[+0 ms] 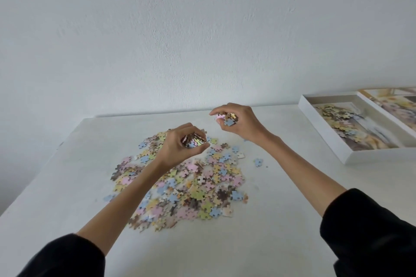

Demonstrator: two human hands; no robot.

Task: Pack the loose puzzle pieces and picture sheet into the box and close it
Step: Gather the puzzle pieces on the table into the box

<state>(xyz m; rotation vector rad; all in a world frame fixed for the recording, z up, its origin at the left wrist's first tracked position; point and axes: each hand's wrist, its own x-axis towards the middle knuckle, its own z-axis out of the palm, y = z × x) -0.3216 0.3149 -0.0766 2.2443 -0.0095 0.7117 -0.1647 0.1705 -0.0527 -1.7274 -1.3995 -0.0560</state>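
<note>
While both hands are loaded, the relation I steer by in the head view is plain: the box (324,132) lies to the right of both hands and a little farther back on the table (67,186). It is well apart from the pile of loose puzzle pieces (191,186) in the middle. The right hand (243,123) is the nearer of the two to the box. It is raised over the far edge of the pile, fingers curled round a handful of pieces, a blue one showing at the bottom of the bunch. The left hand (180,141) sits closer to me, over the upper left part of the pile, likewise gripping a clutch of pieces between curled fingers and thumb. Between the right hand and the box I see only bare table; a stray blue piece (258,161) lies just right of the pile.

The box is open, its left wall running away from me on a slant. Its right end passes out of frame, so I cannot tell its long axis for certain. A heap of pieces (337,117) lies in its far part, on a printed picture that I take to be the picture sheet, though I cannot be sure. What I take for the lid (391,101) lies just beyond it. I judge the packing well short of done, and the carry goes rightward, right hand first.
</note>
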